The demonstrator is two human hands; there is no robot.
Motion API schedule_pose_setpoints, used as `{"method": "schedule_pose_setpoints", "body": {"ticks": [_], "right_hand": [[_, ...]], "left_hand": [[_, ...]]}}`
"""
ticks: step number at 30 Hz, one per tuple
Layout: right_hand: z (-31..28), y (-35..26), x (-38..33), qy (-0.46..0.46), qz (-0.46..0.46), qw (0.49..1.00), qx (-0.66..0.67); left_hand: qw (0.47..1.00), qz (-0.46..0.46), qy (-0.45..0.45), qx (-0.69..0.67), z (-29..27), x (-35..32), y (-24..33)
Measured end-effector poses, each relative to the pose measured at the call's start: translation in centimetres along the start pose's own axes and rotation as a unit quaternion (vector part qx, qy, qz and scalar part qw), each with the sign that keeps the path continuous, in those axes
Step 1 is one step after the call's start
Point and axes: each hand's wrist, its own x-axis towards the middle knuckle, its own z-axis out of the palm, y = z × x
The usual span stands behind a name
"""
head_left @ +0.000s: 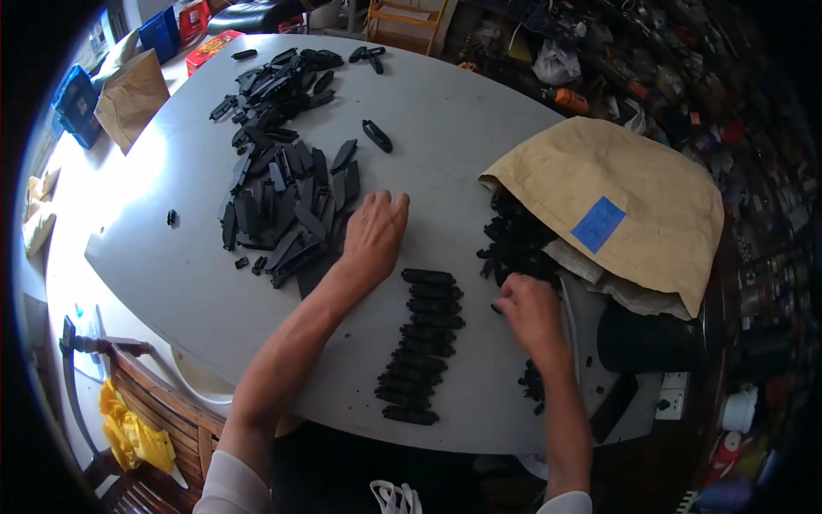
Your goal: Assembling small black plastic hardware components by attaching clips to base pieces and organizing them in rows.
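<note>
My left hand lies palm down on the grey table, fingers spread, at the right edge of a big loose heap of flat black plastic parts. My right hand is curled, fingertips touching small black parts that spill from the mouth of a brown paper bag with a blue label. Between the two hands a neat row of black parts runs toward me. Whether the right hand holds a piece is hidden by its fingers.
A lone black part lies mid-table. Another brown bag, blue bins and a red box stand at the far left. A wooden chair with yellow cloth sits at lower left. Cluttered shelves fill the right side.
</note>
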Motion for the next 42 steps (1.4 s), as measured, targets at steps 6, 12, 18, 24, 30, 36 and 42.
{"method": "schedule_pose_setpoints", "body": {"ticks": [6, 12, 18, 24, 30, 36, 42], "right_hand": [[2.8, 0.0, -0.9, 0.000, -0.052, 0.989, -0.141], [1.9, 0.0, -0.8, 0.005, -0.081, 0.981, -0.174], [-0.7, 0.1, -0.3, -0.008, -0.051, 0.983, 0.174], [-0.9, -0.6, 1.0, -0.042, 0.020, 0.901, 0.431], [0.2, -1.0, 3.2, -0.039, 0.079, 0.841, 0.534], [1.5, -1.9, 6.3, 0.001, 0.049, 0.882, 0.468], [3.0, -3.1, 8.2, -0.004, 0.087, 0.861, 0.501]], "left_hand": [[0.986, -0.136, 0.047, -0.079, -2.8, 0.4, -1.8], [0.991, -0.124, -0.005, 0.040, -1.8, -0.4, -1.4], [0.997, -0.067, 0.008, 0.046, -0.4, 0.7, -0.9], [0.988, 0.077, 0.011, -0.137, 1.2, 1.5, 0.4], [0.970, 0.117, -0.014, -0.215, 0.9, 1.0, 1.5], [0.981, 0.068, -0.001, -0.184, 1.7, 0.0, 1.2], [0.979, 0.043, -0.004, -0.199, 0.7, -0.8, 1.4]]}}
